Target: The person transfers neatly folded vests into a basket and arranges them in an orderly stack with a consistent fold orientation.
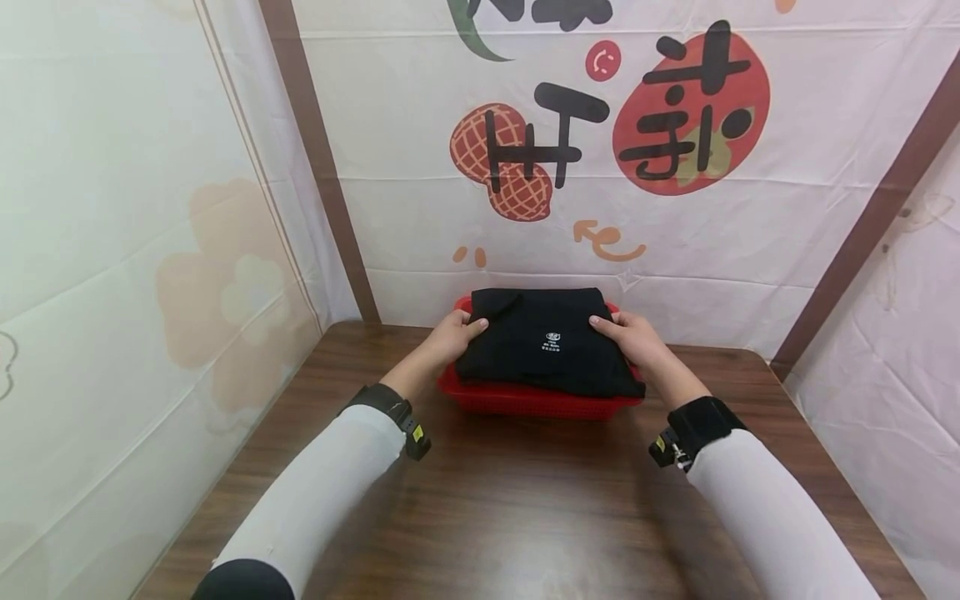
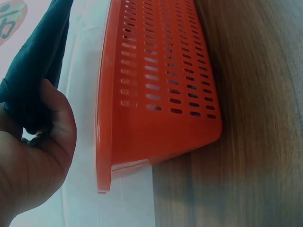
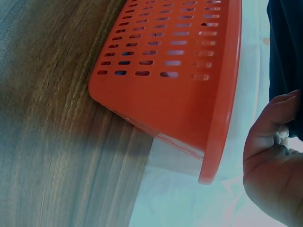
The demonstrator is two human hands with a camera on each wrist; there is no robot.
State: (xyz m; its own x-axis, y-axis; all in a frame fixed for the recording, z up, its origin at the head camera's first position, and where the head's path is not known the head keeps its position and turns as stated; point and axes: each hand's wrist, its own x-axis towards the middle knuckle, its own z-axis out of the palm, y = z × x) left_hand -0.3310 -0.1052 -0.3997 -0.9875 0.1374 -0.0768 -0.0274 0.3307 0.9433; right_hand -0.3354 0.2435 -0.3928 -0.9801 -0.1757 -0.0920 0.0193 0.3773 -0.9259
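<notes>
A folded black T-shirt (image 1: 547, 350) with a small white print lies level over the red plastic basket (image 1: 525, 403) at the back of the table. My left hand (image 1: 452, 335) grips its left side, thumb on top. On the opposite side my right hand (image 1: 636, 337) pinches the cloth the same way. Both wrist views show the dark fabric (image 2: 35, 66) above the rim of the slotted basket (image 3: 161, 90), with a gap between hand and rim. Fingers under the cloth are mostly hidden. Through the slots some light and dark contents show, too unclear to name.
The basket stands on a brown wood-grain table (image 1: 525, 500), close to its far edge. Behind hangs a white printed curtain (image 1: 420, 225), and more white cloth (image 1: 112, 292) borders the left and right sides. Bare tabletop lies in front of the basket.
</notes>
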